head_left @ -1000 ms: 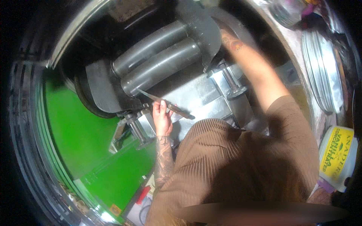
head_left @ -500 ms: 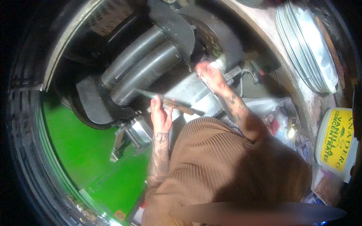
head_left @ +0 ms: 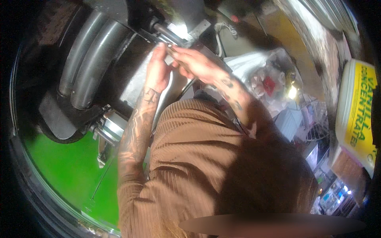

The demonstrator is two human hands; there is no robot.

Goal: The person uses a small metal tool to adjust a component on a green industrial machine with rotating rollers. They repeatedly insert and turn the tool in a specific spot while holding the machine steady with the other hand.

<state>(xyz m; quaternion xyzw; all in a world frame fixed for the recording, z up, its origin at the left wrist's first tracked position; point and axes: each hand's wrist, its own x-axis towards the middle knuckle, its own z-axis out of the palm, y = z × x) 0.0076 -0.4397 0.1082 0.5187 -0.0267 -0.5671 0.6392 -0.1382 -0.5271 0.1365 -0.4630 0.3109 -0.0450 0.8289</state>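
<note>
My left hand (head_left: 158, 71) and my right hand (head_left: 196, 64) meet above the middle of my view, closed around a slim knife-like tool (head_left: 171, 50), partly hidden by my fingers. Just left of them lie two dark metal rollers (head_left: 93, 65) between dark end plates (head_left: 59, 123), part of a machine with a bright metal plate (head_left: 133, 79) below the rollers. A metal shaft (head_left: 164, 31) sticks out beyond my hands.
A green surface (head_left: 67, 166) lies lower left. A clear bag (head_left: 254, 65) with something red sits right of my hands. At the right edge stand a yellow-labelled plastic tub (head_left: 355, 111) and, above it, some stacked metal (head_left: 329, 12) on a pale ledge.
My right hand has come down from behind the roller end to join my left hand on the tool. Both hands now appear higher in view, and the rollers further left.
</note>
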